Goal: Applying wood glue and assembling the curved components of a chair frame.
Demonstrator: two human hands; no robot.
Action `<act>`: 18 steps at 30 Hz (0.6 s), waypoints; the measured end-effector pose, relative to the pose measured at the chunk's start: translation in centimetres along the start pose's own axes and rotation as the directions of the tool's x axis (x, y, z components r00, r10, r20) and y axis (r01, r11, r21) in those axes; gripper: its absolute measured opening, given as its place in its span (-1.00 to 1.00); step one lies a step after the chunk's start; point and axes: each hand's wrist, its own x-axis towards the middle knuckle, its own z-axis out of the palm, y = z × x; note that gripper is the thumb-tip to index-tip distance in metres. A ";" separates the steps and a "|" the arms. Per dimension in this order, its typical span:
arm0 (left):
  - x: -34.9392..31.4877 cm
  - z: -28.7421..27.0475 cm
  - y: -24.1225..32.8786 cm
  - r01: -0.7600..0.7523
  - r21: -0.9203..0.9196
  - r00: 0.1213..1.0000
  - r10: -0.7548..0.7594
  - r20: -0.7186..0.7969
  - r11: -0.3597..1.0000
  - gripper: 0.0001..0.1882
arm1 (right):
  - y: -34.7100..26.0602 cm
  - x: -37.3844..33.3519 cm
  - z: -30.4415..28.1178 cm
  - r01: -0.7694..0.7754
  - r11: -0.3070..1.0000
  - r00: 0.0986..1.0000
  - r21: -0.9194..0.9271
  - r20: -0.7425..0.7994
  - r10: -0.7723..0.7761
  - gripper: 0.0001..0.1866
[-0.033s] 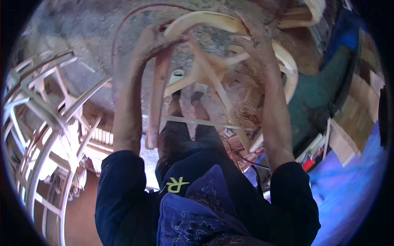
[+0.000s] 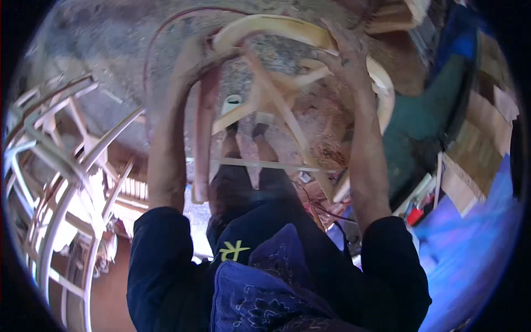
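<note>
An unpainted wooden chair frame [image 2: 285, 113] with a curved rail [image 2: 276, 23] hangs between my arms in front of my legs. My left hand [image 2: 213, 52], smeared by motion, is wrapped round the left end of the curved rail. At the rail's right end my right hand [image 2: 345, 52] grips it, with the thumb below and the fingers above. A straight leg [image 2: 206, 127] runs down beside my left forearm, and a second curved piece [image 2: 384, 91] shows behind my right forearm. Thin slanting bars cross the middle. My fingertips are partly hidden.
Several pale wooden chair frames [image 2: 72, 171] stand stacked at the left. A thin hose [image 2: 148, 72] curves over the dusty floor. To the right are a dark green sheet [image 2: 423, 127], wooden boards [image 2: 487, 133], a blue sheet [image 2: 470, 243] and a small red object [image 2: 414, 216].
The whole view has shifted slightly, so the chair frame and surroundings sit a little farther left. Both hands keep their hold on the frame.
</note>
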 end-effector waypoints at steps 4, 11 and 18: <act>1.3 0.7 1.9 0.003 0.148 0.997 0.008 -0.073 0.989 -0.42 | 9.7 -9.5 -3.2 -0.277 0.897 0.960 -0.345 -0.070 0.270 -0.17; 3.5 3.0 2.8 0.071 0.384 0.977 0.013 -0.213 0.920 -0.53 | 16.0 -13.3 -5.5 -0.601 0.783 0.799 0.160 0.122 0.589 -0.31; 4.2 3.0 1.0 0.008 0.413 0.982 0.070 -0.173 0.911 -0.46 | 15.6 -13.8 -4.1 -0.653 0.386 0.691 0.651 0.305 0.655 -0.34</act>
